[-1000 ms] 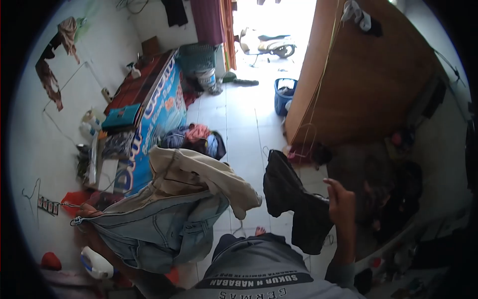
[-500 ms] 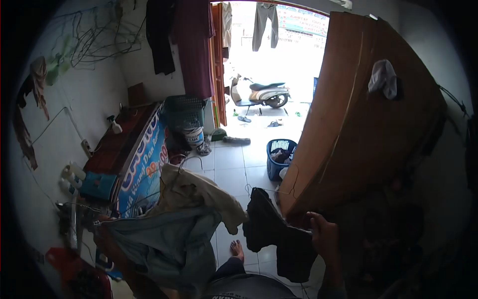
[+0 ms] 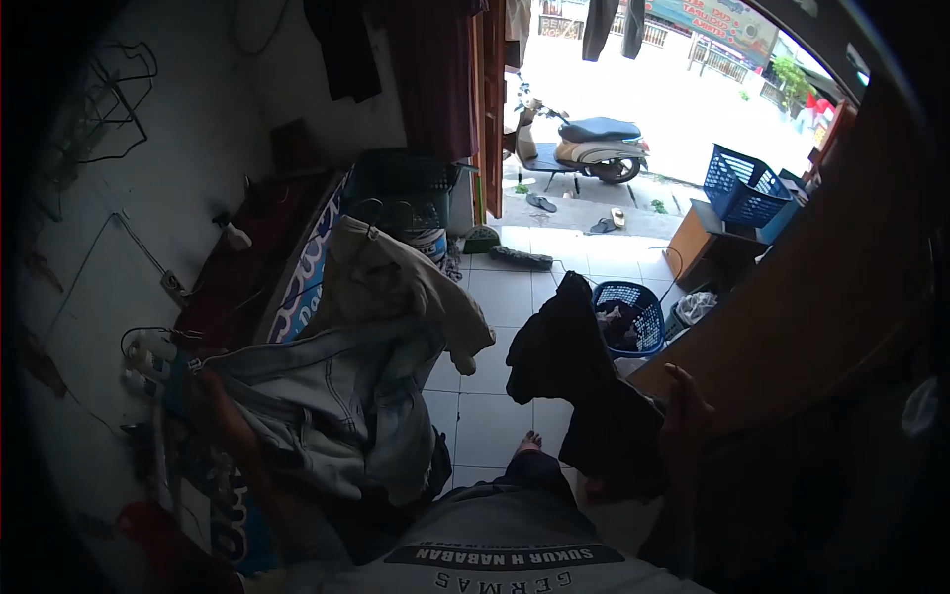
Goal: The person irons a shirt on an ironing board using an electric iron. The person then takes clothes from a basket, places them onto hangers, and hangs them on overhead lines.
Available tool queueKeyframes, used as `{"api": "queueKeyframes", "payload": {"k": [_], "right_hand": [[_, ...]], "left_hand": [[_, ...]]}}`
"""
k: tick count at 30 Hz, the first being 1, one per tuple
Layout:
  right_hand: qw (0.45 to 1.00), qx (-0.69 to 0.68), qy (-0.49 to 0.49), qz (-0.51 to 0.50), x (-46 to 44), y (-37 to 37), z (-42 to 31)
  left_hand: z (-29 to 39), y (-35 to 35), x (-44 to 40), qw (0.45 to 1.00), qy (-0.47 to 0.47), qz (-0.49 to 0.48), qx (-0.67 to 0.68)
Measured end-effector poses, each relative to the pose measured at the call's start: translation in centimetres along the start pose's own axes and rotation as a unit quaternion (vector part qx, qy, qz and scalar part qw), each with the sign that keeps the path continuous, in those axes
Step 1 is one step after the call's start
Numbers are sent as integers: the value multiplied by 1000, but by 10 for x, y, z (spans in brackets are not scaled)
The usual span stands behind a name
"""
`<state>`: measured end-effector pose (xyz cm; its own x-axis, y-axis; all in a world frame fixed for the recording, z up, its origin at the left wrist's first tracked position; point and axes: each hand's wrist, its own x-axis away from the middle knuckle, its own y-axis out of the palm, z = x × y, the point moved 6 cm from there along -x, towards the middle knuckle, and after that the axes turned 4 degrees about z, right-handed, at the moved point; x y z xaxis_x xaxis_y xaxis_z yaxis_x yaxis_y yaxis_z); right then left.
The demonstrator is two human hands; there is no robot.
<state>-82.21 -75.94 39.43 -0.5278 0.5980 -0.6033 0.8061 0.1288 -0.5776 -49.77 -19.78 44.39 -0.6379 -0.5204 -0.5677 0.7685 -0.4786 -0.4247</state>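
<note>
Closest in, the grey shirt front (image 3: pixel 495 540) is filling the lower edge, a bare foot (image 3: pixel 530 442) showing on the tiles beyond. Left hand (image 3: pixel 223 411) is gripping the pale denim jeans (image 3: pixel 336 406) by a waistband corner; fingers closed, their tips lost in shadow. Jeans are sagging in folds across the left side. The beige garment (image 3: pixel 396 287) is hanging just beyond, touching them, a wire hook (image 3: pixel 368 201) showing above it. Right hand (image 3: pixel 686 404) is gripping the black garment (image 3: pixel 579 386) at its outer edge, index finger looking free of the grip; whether a hanger is also in the grasp, cannot tell. Black garment is dangling well apart from the jeans. Change in the last second: the view is swinging up and over to the doorway, while jeans, beige and black pieces are all staying off the floor, so the handling is carrying on with nothing put down. Beyond, a blue basket (image 3: pixel 648 327) is holding dark clothes beside the wooden panel (image 3: pixel 792 337); to the left, a spray bottle (image 3: pixel 233 234) is standing on the surface (image 3: pixel 247 277). Farther, a second blue basket (image 3: pixel 742 193) is sitting on a small desk (image 3: pixel 698 243). Outside, a scooter (image 3: pixel 594 144) is standing parked in glare.
</note>
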Motion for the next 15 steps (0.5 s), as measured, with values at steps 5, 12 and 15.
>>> {"api": "queueKeyframes", "payload": {"k": [5, 12, 15], "right_hand": [[995, -52, 83, -30, -122, 111, 49], [987, -87, 45, -129, -333, 267, 42], [982, -138, -9, -126, -396, 319, 6]], "left_hand": [[60, 101, -21, 969, -39, -57, 235], [93, 220, -70, 979, -72, 68, 176], [83, 228, -73, 969, -92, 76, 218]]}}
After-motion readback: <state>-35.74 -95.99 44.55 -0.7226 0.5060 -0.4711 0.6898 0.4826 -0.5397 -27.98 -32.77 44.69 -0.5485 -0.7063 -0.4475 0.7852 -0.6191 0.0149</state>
